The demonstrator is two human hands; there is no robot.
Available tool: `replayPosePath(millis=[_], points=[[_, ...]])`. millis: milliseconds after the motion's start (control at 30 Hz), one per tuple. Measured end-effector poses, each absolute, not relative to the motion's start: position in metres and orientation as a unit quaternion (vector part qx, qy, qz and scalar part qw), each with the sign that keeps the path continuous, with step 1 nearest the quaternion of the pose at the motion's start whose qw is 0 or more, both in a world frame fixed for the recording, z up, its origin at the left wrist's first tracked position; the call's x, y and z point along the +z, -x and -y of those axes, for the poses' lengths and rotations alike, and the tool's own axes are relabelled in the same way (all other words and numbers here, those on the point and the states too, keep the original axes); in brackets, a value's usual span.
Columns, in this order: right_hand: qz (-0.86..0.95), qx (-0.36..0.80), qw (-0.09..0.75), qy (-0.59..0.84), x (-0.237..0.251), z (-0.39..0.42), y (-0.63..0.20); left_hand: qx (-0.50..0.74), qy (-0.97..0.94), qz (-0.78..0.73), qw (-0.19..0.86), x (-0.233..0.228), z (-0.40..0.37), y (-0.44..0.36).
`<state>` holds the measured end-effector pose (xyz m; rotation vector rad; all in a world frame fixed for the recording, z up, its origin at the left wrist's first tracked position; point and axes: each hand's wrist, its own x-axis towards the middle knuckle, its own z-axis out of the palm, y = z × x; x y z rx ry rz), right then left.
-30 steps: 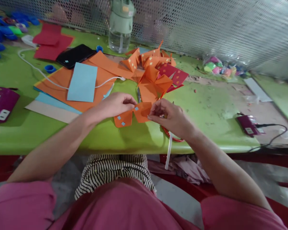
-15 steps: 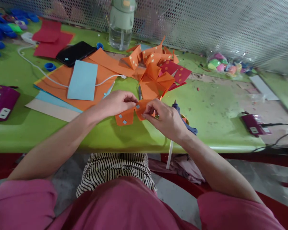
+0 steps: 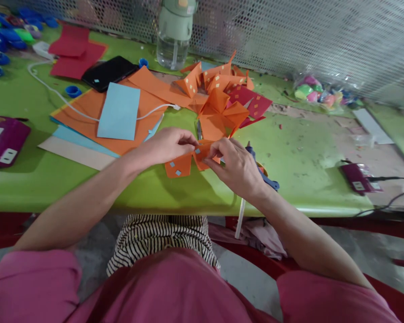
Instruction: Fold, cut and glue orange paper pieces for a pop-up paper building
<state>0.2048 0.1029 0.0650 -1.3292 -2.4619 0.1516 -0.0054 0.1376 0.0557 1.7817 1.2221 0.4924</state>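
Near the table's front edge, an orange paper cutout (image 3: 179,168) with small pale blue paper squares on it is between my hands. My left hand (image 3: 175,144) is closed, pinching the paper's upper edge between thumb and finger. My right hand (image 3: 237,166) is closed too, its thumb and forefinger pinched together at the paper's right part; whether a tiny square is between the fingertips is too small to tell. Just behind lies a folded orange paper piece (image 3: 212,123), with the tip of a dark metal tool (image 3: 199,129) beside it. Partly hidden by my right hand is a blue glue gun (image 3: 271,181).
Paper sheets with a light blue card (image 3: 118,112) on top lie left, near a black phone (image 3: 109,73). Behind stand a water bottle (image 3: 175,38) and dotted orange paper shapes (image 3: 218,78). Purple power strips sit left (image 3: 6,143) and right (image 3: 358,177). A white cable (image 3: 54,93) crosses the papers.
The view has shifted slightly, so the table's things appear a little further right. Both hands keep their pinch at the orange paper, with hardly any other movement.
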Motion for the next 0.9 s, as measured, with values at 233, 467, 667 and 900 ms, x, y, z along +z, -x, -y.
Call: replayPosePath(millis=[233,467,667,900], points=[[0.848,0.067,0.178,0.494,0.065,-0.106,-0.208,0.188,-0.727,-0.484,0.45,0.055,-0.138,0.006],[0.772,0.099,0.283,0.56,0.064,-0.099,-0.221,0.217,-0.709,-0.502,0.445,0.056,-0.141,0.006],[0.69,0.331,0.322,0.557,0.054,-0.103,-0.225,0.284,-0.676,-0.49,0.472,0.059,-0.137,0.004],[0.616,0.465,0.373,0.515,0.05,-0.109,-0.206,0.284,-0.677,-0.481,0.48,0.061,-0.135,0.002]])
